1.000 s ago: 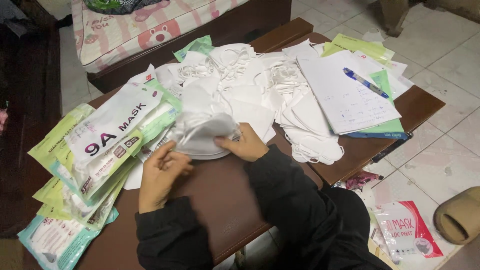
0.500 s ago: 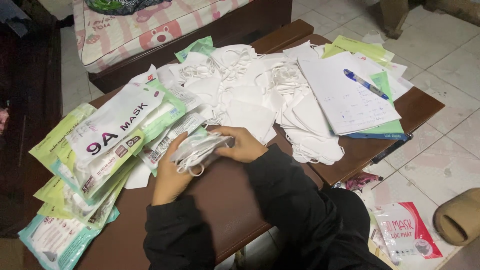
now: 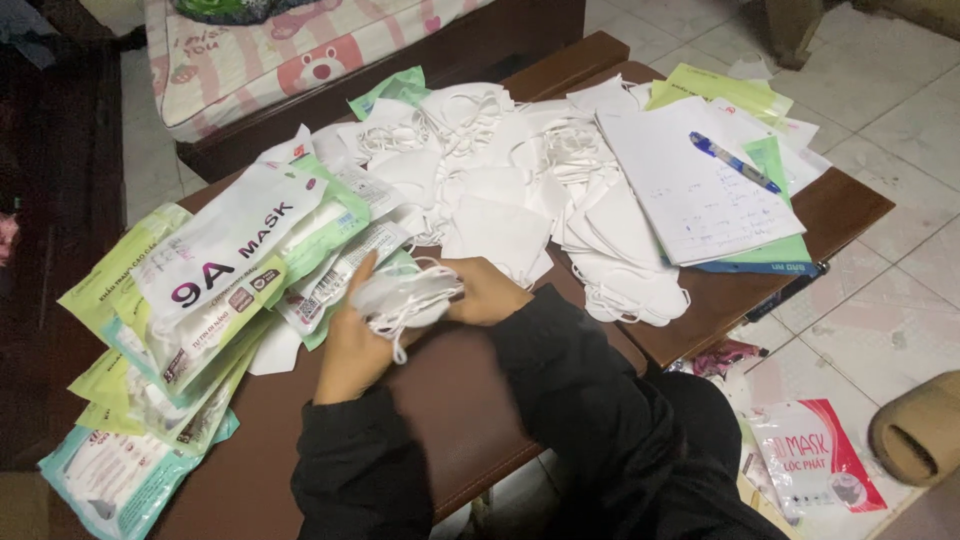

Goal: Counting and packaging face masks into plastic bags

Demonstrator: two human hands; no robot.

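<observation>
Both hands hold a small stack of folded white face masks [image 3: 405, 297] just above the dark brown wooden table [image 3: 460, 400]. My left hand [image 3: 352, 340] grips the stack from the left and below, thumb up. My right hand [image 3: 490, 290] pinches its right end. Thin ear loops dangle from the stack. Behind my hands lies a loose heap of white masks [image 3: 510, 180]. Left of them, a pile of green and white mask packets [image 3: 220, 270] spreads over the table's left side.
A sheet of written paper [image 3: 690, 190] with a blue pen [image 3: 735, 162] on it lies at the table's right, over green packets. A red and white mask packet [image 3: 815, 455] lies on the tiled floor at right. A cushioned bench [image 3: 290, 50] stands behind.
The stack of masks has been gathered tighter and lifted slightly toward the left. My left hand has turned upright around it, and my right hand has followed to the left.
</observation>
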